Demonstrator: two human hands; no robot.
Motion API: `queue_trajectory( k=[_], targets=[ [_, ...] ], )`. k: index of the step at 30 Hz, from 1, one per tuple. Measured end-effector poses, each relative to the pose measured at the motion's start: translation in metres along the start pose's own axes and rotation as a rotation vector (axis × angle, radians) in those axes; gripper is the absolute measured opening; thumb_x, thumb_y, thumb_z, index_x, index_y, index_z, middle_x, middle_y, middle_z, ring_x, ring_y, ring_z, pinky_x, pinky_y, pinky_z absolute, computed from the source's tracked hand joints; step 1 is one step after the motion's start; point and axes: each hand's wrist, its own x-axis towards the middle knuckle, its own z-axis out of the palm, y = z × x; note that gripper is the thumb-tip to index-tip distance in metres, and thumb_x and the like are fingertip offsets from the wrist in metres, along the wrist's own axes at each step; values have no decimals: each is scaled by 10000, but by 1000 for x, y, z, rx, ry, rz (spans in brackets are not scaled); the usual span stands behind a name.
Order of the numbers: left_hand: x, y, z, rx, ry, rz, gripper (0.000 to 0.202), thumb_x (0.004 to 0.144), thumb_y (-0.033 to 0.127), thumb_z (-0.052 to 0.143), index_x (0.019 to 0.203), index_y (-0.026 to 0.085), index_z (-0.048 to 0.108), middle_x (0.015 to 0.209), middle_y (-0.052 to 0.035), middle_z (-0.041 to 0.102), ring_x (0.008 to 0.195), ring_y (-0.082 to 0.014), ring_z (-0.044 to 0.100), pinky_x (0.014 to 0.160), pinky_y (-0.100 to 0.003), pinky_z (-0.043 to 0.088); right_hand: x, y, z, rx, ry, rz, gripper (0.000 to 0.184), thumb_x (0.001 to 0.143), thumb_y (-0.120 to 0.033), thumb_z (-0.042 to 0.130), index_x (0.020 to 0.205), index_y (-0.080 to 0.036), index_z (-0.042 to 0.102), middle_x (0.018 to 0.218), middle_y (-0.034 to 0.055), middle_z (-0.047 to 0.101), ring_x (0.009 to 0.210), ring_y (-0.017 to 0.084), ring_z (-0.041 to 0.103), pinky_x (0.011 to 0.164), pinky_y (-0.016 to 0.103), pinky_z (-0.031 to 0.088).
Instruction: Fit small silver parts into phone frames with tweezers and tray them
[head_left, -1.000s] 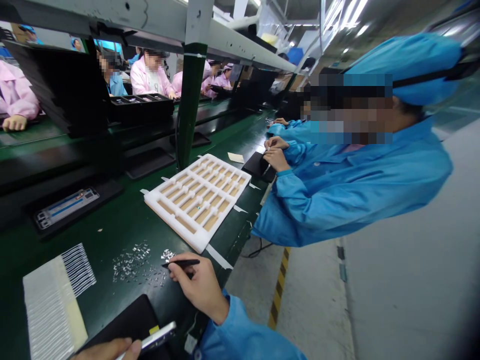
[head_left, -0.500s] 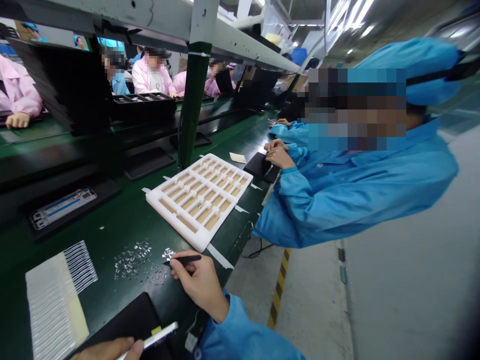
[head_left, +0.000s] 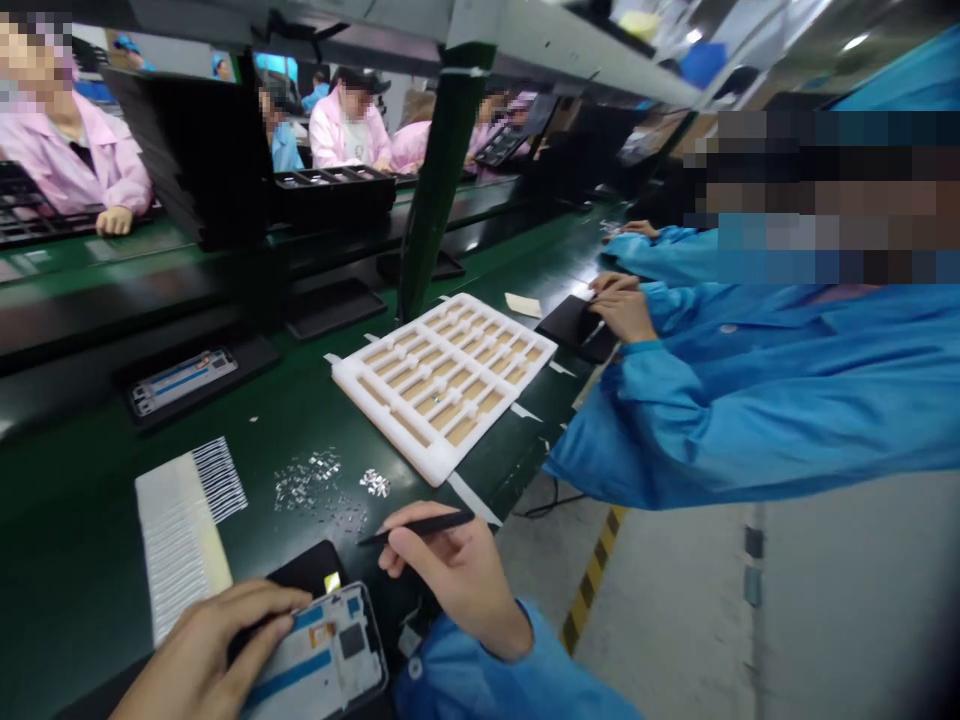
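Okay, the right hand (head_left: 457,580) is curled closed around black tweezers (head_left: 424,525), pinching them like a pen at the lower center of the frame, with the tips pointing left just below a scatter of small metal parts (head_left: 311,485). A tighter clump of the same parts (head_left: 375,483) is sitting just right of that scatter, on the green bench (head_left: 90,500). The left hand (head_left: 202,650) is gripping a smartphone frame (head_left: 322,655) at the bottom edge, fingers lying over its left side, and the frame is running out of view at the bottom. It is partly covering a black pad (head_left: 304,568) with a small yellow tag on it. A white sheet with a striped, comb-like end (head_left: 180,530) is lying just left of the scatter.

Farther up, a white foam tray (head_left: 442,385) with tan slots is taped to the bench. A co-worker in a blue smock (head_left: 750,400) is sitting along the right side, with hands (head_left: 619,305) resting on another black pad (head_left: 574,325); that arm is blocking the bench edge. A green post (head_left: 442,170) is standing between this bench and the far row, partly hiding the people in pink smocks (head_left: 349,130) at upper left.
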Motion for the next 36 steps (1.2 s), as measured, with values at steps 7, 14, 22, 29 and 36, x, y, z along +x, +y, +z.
queue_trajectory(
  k=[7, 14, 22, 29, 36],
  targets=[
    [10, 10, 4, -131, -155, -135, 353, 1033, 453, 539, 1195, 340, 832, 1160, -26, 842, 1042, -193, 811, 899, -236, 633, -25, -7, 27, -70, -238, 93, 152, 950, -325, 796, 930, -191, 864, 827, 68, 788, 660, 198, 772, 621, 279, 658],
    [6, 7, 5, -169, -153, -150, 353, 1025, 447, 534, 1165, 322, 833, 1152, -23, 842, 1053, -193, 801, 918, -245, 618, -22, 0, 32, -267, -228, 61, 138, 940, -312, 776, 924, -206, 864, 821, 64, 810, 672, 207, 760, 587, 270, 617],
    [4, 9, 11, -138, -160, -213, 380, 1014, 492, 526, 1172, 331, 832, 1153, -24, 827, 997, -185, 792, 889, -251, 617, -22, 5, 33, -308, -210, 47, 155, 942, -319, 772, 947, -198, 869, 831, 69, 815, 649, 207, 762, 551, 261, 602],
    [3, 8, 17, -114, -118, -247, 349, 982, 488, 551, 1090, 325, 839, 1100, -15, 822, 992, -194, 783, 852, -253, 605, -22, 4, 34, -223, -196, 77, 141, 943, -302, 765, 929, -194, 854, 763, 54, 784, 622, 210, 767, 558, 268, 612],
    [2, 0, 28, -97, -88, -268, 284, 994, 476, 560, 1017, 341, 809, 1052, 27, 802, 981, -177, 756, 853, -253, 566, -22, 4, 36, -275, -178, 21, 146, 957, -285, 746, 931, -195, 858, 832, 67, 811, 633, 198, 762, 553, 261, 611]
  ],
)
